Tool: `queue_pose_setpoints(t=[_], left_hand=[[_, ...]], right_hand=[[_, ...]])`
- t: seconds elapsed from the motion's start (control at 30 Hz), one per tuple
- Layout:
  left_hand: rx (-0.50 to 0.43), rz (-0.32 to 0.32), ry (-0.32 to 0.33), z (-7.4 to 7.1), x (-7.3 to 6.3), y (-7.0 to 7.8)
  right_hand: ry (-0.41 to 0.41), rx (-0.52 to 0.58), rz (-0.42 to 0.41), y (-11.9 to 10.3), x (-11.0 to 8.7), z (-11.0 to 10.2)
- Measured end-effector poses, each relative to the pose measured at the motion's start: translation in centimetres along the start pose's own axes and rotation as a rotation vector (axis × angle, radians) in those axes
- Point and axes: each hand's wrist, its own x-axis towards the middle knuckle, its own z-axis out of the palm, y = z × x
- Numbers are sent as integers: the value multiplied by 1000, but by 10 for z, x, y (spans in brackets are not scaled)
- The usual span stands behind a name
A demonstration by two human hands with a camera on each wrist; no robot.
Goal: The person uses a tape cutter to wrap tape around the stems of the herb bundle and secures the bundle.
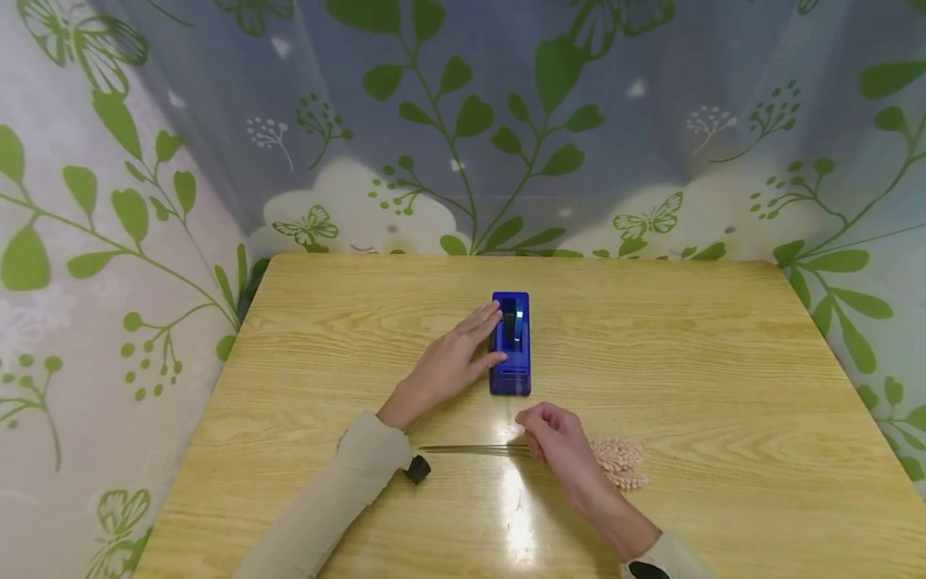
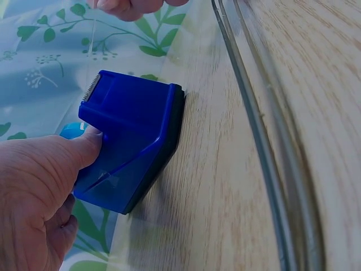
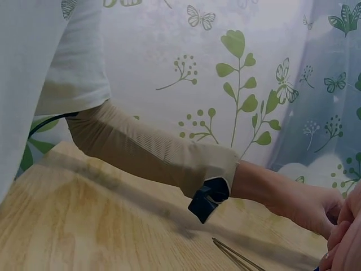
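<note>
From my remote seat the biggest thing I see is the leaf-printed curtain [image 1: 239, 80], which backs a wood-grain bench [image 1: 325, 322]. Over the bench reach two hands. The left hand [image 1: 448, 366] holds the blue tape dispenser [image 1: 510, 386], thumb and fingers set apart along its side, on the tape roll's flank. The right hand [image 1: 567, 450] is nearer the person, its fingers together in a pinch. The dispenser stands on the bench ahead of that hand; I judge its plastic stiff, glossy and a little slippery, perhaps light enough to slide under a pull, so I'd hold it low across the body, clear of the toothed cutter [image 2: 90, 89]. A bundle of thin stems [image 1: 470, 448] with beige heads [image 1: 622, 462] lies on the bench, passing below the right hand; the heads look fragile, so I'd take it by the stems. Smallest is a see-through strip [image 2: 93, 42] between cutter and right fingers: so faint that I can only read it as tape, probably limp and clingy, best pinched at its very end.
</note>
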Motion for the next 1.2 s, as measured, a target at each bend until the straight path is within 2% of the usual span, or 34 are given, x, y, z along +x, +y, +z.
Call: queue_pose_setpoints(t=[0.23, 0.8, 1.2], left_hand=[[6, -1, 4, 1, 0, 0], [4, -3, 1, 0, 0, 2], [34, 9, 36, 2, -1, 5]], right_hand=[[-26, 2, -10, 5, -7, 1], [4, 19, -12, 14, -20, 7], [32, 52, -34, 19, -22, 7]])
